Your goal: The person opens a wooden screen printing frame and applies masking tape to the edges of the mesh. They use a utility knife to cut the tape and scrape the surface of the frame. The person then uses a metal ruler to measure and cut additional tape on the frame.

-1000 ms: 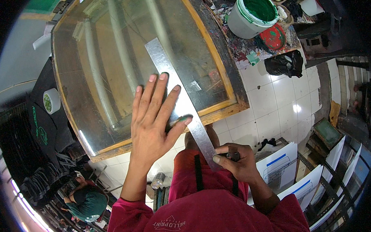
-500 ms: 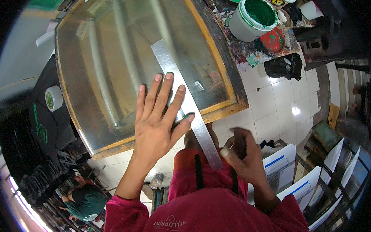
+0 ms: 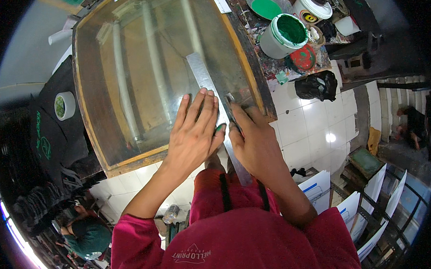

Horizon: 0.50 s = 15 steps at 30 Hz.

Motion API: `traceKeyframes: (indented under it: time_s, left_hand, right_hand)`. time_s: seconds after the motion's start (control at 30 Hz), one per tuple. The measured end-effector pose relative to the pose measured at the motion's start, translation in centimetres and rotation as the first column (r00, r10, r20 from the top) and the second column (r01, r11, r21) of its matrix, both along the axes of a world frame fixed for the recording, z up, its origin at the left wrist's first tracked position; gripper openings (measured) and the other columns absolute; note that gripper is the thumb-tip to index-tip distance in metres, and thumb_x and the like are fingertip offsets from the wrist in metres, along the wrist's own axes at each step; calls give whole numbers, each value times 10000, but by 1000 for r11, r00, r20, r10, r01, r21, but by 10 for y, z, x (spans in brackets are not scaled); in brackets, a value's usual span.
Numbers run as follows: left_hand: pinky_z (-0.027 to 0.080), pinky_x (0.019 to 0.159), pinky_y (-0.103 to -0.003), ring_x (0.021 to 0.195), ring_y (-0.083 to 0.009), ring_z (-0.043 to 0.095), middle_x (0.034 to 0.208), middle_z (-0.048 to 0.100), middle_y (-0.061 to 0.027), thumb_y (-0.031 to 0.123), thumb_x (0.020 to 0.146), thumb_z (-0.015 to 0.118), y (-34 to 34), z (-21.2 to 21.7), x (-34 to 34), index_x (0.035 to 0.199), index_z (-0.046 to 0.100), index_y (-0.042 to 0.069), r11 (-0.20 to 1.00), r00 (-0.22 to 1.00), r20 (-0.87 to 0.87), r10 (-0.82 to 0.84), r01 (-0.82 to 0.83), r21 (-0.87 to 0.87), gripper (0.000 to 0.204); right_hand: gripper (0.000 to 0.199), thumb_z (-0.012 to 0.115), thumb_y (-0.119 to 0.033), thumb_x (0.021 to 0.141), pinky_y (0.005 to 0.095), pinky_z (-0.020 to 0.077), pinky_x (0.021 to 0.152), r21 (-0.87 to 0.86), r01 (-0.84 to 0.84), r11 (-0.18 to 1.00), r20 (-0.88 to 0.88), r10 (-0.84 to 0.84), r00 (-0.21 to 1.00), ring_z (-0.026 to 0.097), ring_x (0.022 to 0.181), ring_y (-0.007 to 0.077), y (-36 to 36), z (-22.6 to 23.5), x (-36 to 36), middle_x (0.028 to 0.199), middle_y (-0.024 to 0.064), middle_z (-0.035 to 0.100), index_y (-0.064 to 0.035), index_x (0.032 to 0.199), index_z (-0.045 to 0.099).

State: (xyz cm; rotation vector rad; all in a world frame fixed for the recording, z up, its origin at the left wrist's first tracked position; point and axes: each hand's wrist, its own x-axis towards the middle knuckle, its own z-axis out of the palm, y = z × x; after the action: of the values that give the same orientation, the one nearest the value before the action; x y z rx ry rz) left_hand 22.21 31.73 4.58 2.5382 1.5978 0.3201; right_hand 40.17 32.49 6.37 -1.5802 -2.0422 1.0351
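Note:
A long metal ruler [image 3: 204, 75] lies slantwise on the framed glass table top [image 3: 142, 85], its near end jutting past the front edge over my lap. My left hand [image 3: 191, 133] presses flat on the ruler and glass with fingers stretched out; its thumb, green-stained at the tip, rests on the metal. Right against the ruler's other side is my right hand [image 3: 256, 145], fingers bent and drawn together. Something thin and dark shows at those fingers, mostly hidden, and I cannot make out what it is. A small shiny piece [image 3: 229, 97] sits by the fingertips.
Beyond the table's right edge stand an open bucket of green paint [image 3: 291, 30], a red-stained lid [image 3: 303, 58] and a black plastic bag [image 3: 317, 86]. A tape roll [image 3: 64, 106] lies at left. White panels [image 3: 317, 190] lean in a rack at lower right. Other people are farther off.
My right hand has come up and leftward from beside my lap to the ruler's right side on the glass. My left hand stays on the ruler, its fingers now closer together.

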Motion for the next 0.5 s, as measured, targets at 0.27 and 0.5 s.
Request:
traceKeyframes:
  time_s: [0.27, 0.5]
  left_hand:
    - [274, 1218, -555, 1416, -338, 438, 1431, 542, -195, 297, 886, 681, 0, 1, -2, 1339, 576, -86, 1000, 1000, -3, -15, 15, 22, 603]
    - [281, 1211, -565, 1403, -345, 446, 1401, 556, -205, 303, 860, 700, 1, 1, -3, 1321, 583, -100, 999, 999, -12, -32, 33, 19, 623]
  right_hand:
    - [469, 615, -131, 911, 534, 539, 840, -35, -29, 999, 3, 29, 1000, 640, 980, 491, 7, 1, -3, 1178, 300, 564, 22, 1345, 528]
    - [473, 606, -127, 905, 531, 553, 836, 30, -45, 999, 43, 44, 998, 643, 974, 479, 5, -5, -7, 1144, 280, 559, 17, 1348, 524]
